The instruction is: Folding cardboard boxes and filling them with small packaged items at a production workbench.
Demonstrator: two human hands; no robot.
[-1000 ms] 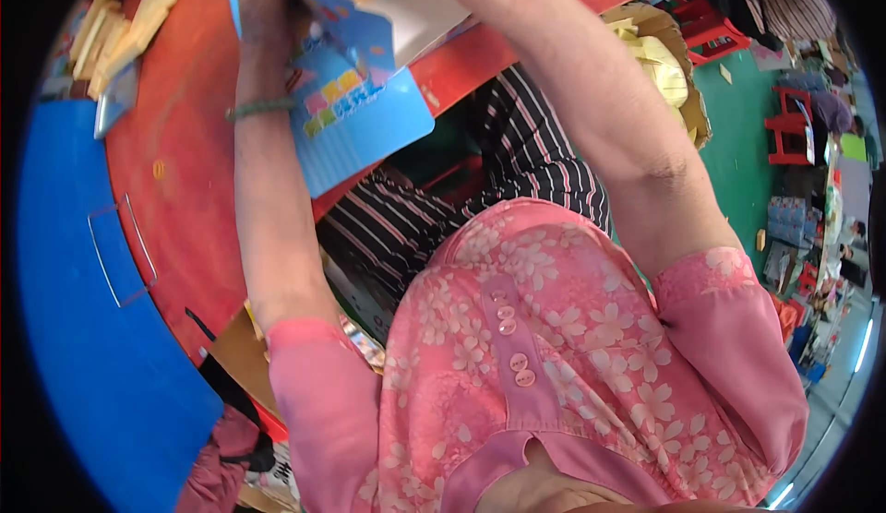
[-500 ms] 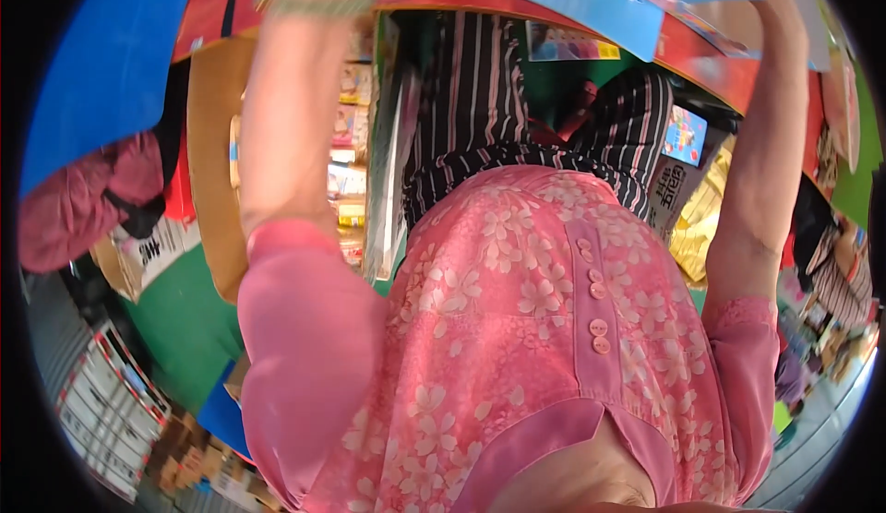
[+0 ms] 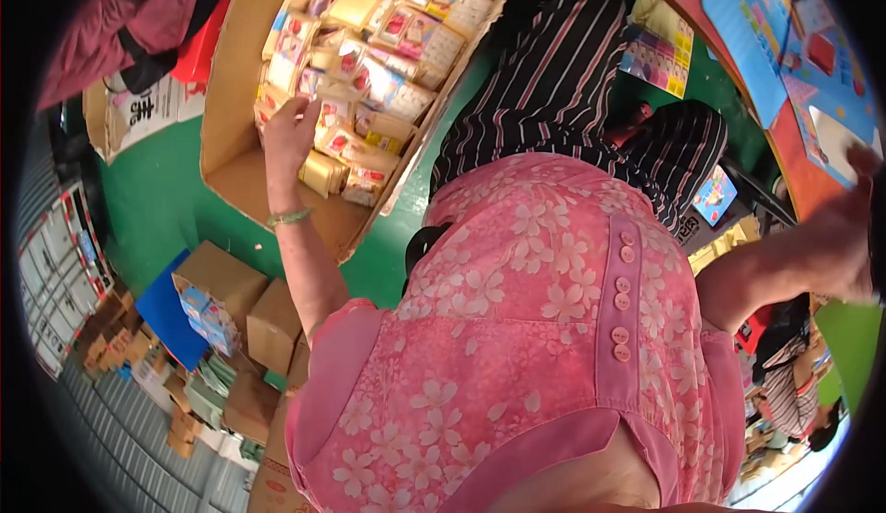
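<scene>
At the upper left stands an open cardboard box [image 3: 224, 79] full of small packs in brown wrapping with printed fronts [image 3: 392, 84]. My left hand [image 3: 290, 135] is over the box's left part, touching or just above the packs. Its fingers are bent but apart, and I see nothing gripped in them. At the far right my right hand [image 3: 858, 204] is smeared by motion beside a red table [image 3: 812, 181]. Near it lie blue printed card sheets [image 3: 748, 38] and a card with a white patch [image 3: 835, 144]. Whether it holds anything is hidden.
Under the table is a sheet of colourful labels [image 3: 657, 52] by my legs. More cardboard boxes [image 3: 274, 324] and a blue board [image 3: 166, 305] are at the lower left. Another person's sleeve [image 3: 115, 29] shows at the upper left, and a person in stripes [image 3: 792, 388] at the right.
My view has turned toward the box on the left. My left hand has come down from the table to the packs. The right hand has moved away from the blue card sheets, outward to the right.
</scene>
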